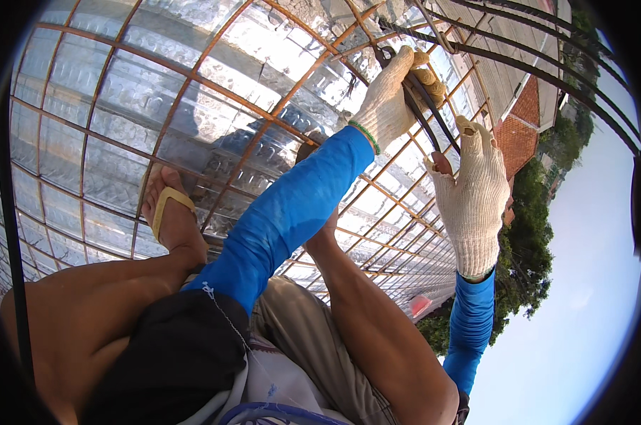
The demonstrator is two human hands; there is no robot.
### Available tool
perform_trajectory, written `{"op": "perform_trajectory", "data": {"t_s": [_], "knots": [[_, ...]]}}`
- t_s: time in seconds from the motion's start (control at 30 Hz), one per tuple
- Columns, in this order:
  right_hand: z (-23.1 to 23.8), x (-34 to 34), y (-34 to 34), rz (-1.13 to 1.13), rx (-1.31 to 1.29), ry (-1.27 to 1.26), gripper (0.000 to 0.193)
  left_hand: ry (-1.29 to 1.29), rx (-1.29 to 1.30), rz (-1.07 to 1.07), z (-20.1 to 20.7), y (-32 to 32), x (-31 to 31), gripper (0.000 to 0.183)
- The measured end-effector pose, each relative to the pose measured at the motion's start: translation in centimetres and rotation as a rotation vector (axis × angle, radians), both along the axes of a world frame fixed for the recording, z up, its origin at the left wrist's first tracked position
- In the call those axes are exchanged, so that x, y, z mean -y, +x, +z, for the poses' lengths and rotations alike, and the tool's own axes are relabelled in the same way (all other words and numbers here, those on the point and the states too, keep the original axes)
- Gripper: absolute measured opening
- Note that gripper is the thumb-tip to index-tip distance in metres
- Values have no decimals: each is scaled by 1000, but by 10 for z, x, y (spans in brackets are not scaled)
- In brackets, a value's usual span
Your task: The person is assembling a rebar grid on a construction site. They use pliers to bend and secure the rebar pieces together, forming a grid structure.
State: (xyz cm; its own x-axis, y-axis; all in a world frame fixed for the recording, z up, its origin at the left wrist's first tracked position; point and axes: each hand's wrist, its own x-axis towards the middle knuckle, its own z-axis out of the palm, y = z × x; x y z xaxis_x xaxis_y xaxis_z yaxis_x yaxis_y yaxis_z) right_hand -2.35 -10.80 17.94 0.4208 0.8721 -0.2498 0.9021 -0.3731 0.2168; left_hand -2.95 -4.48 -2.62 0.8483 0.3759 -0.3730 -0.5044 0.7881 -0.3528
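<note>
Cream-gloved, my left hand (395, 92) curls around dark metal long-handled pincers (421, 119) over rust-brown steel mesh (192, 74), while my half-curled right hand (476, 185) meets their handle ends, whether gripping I cannot tell.

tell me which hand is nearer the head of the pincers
Left. The left hand is close beside the pincers' head; the right hand is farther off, at the handle ends.
</note>
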Motion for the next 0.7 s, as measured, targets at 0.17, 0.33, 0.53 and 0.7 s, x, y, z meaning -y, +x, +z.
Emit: {"op": "perform_trajectory", "data": {"t_s": [0.17,0.33,0.53,0.7], "knots": [[-27,8,49,-822,-735,-188,37,-104,-86,-112,15,-1,-2,39],[-23,-4,40,-992,-944,-64,33,-43,-116,-145,13,-11,-7,39],[-31,11,48,-505,-618,-140,22,-61,-132,-170,13,-10,-8,40],[-28,12,41,-576,-717,-95,17,-52,-109,-146,11,-12,-7,36]]}}
